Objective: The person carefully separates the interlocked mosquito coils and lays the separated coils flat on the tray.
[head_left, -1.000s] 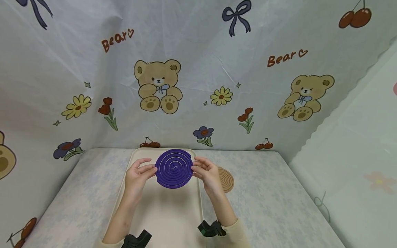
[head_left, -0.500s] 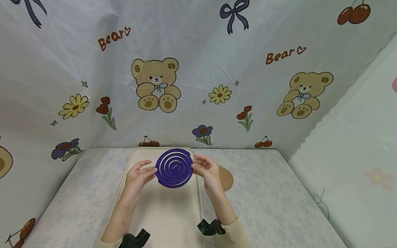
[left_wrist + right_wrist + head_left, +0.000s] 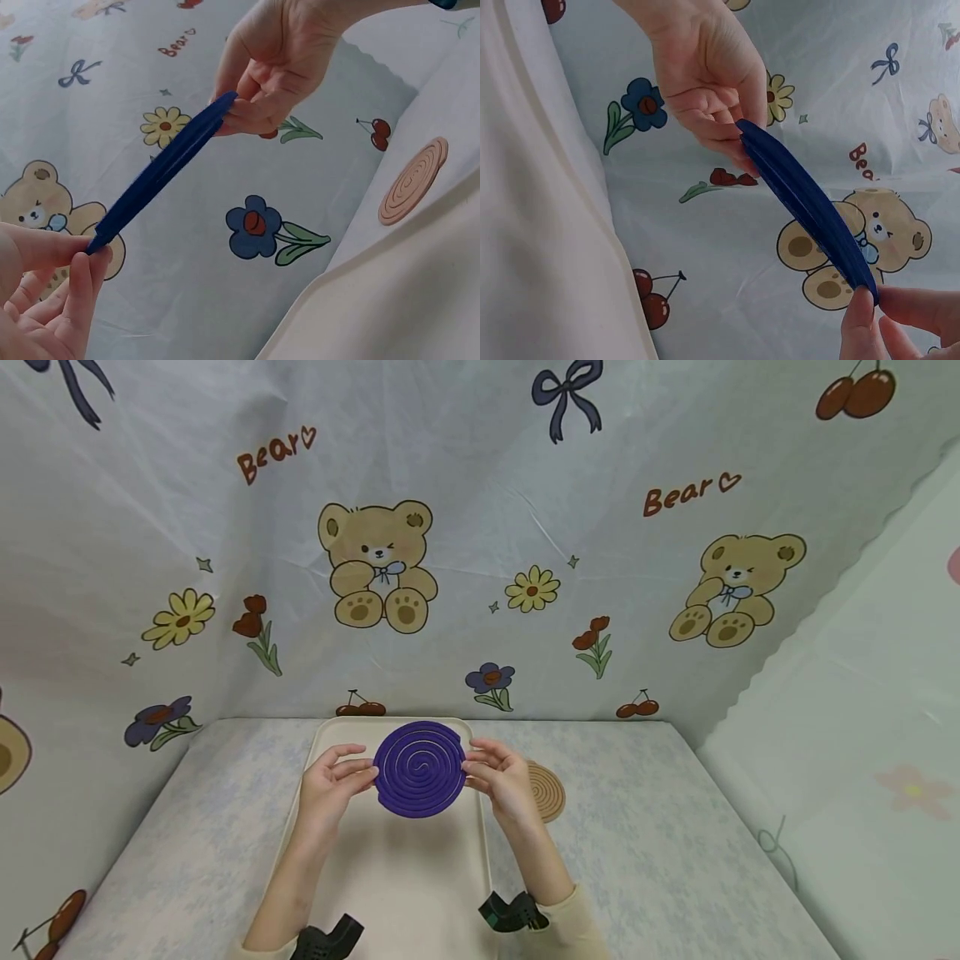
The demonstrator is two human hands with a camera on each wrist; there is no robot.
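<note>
A flat purple disc wound as a spiral coil [image 3: 420, 768] is held up, facing the head camera, above the far part of a cream tray [image 3: 405, 893]. At its left edge my left hand [image 3: 327, 785] pinches it between thumb and fingers. My right hand [image 3: 507, 783] pinches the opposite edge. Both wrist views show the coil [image 3: 161, 176] nearly edge-on as a thin blue-looking band, with its ends between the fingertips. Its turns lie close together, with a thin pale line between some of them.
A tan spiral coil [image 3: 548, 792] lies on the mottled pale table [image 3: 645, 860], right of the tray and partly behind my right hand. A white sheet [image 3: 465, 468] printed with bears and flowers hangs behind the table. Dark wrist devices [image 3: 513, 912] sit on both forearms.
Half a second ago wider gaps showed between the coil's turns; now they lie close again, much as one second ago. Both hands keep their pinch, with only slight shifts.
</note>
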